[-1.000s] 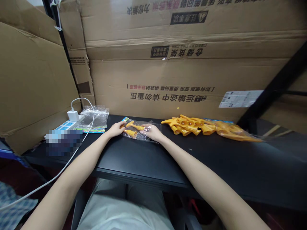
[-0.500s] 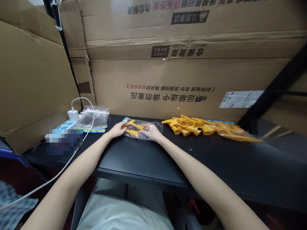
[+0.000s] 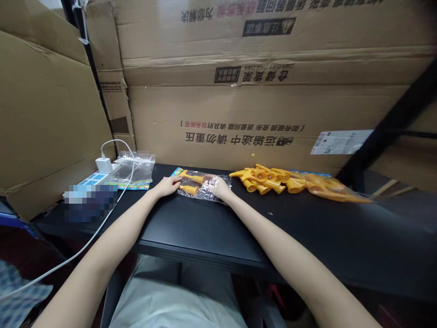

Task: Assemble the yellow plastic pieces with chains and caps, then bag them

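A clear plastic bag (image 3: 201,197) lies on the black tabletop with a colourful strip along its left end. Inside it are two orange plastic pieces with flared, cone-like ends, the upper piece (image 3: 193,176) and the lower piece (image 3: 189,189). My left hand (image 3: 167,186) has its bent fingers closed on the bag's left edge, beside the pieces. At the bag's right part is my right hand (image 3: 218,187), near the cone ends. Clear film shines around its fingers and it seems to be inside the bag; glare and blur hide the fingertips' grip.
To the right lie a heap of similar orange pieces (image 3: 264,177) and a filled bag of them (image 3: 327,187). On the left are flat clear bags (image 3: 136,166), a power strip (image 3: 92,177) and a white cable (image 3: 102,223). Cardboard (image 3: 218,105) walls the back.
My right hand has shifted slightly back from the cone ends, leaving more of the orange pieces visible. My left fingers have moved a little off the pieces' left ends.
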Demonstrator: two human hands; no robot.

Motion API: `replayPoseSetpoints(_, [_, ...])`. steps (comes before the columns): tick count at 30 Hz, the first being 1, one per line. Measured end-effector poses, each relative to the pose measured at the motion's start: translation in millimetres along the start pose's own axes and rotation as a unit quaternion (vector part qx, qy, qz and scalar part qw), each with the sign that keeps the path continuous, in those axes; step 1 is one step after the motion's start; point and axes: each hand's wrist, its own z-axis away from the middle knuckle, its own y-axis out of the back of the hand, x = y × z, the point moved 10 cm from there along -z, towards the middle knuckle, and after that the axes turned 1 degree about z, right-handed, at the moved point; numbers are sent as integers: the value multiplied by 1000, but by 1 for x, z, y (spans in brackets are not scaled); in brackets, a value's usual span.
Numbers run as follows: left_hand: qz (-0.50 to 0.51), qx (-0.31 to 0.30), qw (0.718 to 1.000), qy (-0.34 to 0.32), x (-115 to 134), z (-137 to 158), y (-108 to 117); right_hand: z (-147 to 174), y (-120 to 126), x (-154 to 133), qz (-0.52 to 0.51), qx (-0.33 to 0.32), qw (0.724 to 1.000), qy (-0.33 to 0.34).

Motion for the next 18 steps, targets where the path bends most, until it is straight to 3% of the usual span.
replayPoseSetpoints(3, [-52,-12,999,8,-4,-1,-1,-2,13,4,12,1,1000,-20])
replayPoseSetpoints(6, [-81,-15,996,23,-12,-3,0,-3,45,5,92,51,994,-24])
replayPoseSetpoints(10, [-114,-6,992,54,-25,-3,8,5,96,-4,297,153,942,-7])
replayPoseSetpoints(12, [-122,-2,990,69,-31,-2,12,7,106,2,385,141,912,-35])
replayPoseSetpoints(15, [-122,3,989,85,-40,-2,16,9,108,24,472,63,873,-103])
replayPoseSetpoints(18, [-113,6,989,91,-46,-2,17,9,108,44,493,11,857,-151])
